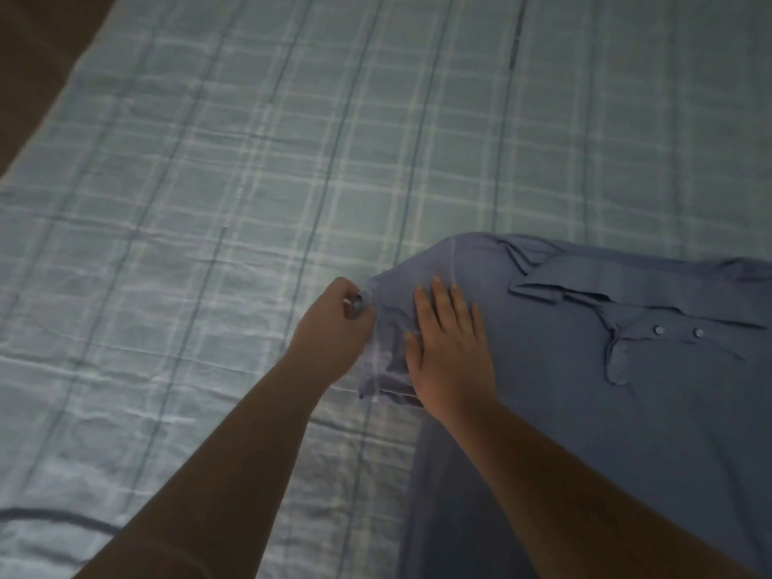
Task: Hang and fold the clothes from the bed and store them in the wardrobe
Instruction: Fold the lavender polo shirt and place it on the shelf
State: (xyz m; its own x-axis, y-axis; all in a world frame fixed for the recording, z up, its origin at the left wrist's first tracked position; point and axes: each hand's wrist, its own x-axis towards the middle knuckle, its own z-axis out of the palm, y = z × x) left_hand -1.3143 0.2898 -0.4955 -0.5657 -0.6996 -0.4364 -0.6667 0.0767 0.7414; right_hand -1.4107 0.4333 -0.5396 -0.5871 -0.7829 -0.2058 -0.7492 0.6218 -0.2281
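Note:
A blue polo shirt (605, 390) lies front up on the bed at the right, its collar and two white buttons showing. Its left short sleeve (388, 361) is bunched at the shirt's left edge. My left hand (334, 332) pinches the sleeve's edge with curled fingers. My right hand (451, 348) lies flat, fingers straight, pressing the shirt's shoulder just right of the sleeve. The shirt's lower part runs out of view at the bottom right.
The bed (229, 202) is covered by a light blue checked sheet with some wrinkles, stretching left and far from the shirt. A dark floor strip (37, 56) shows beyond the bed's edge at the top left.

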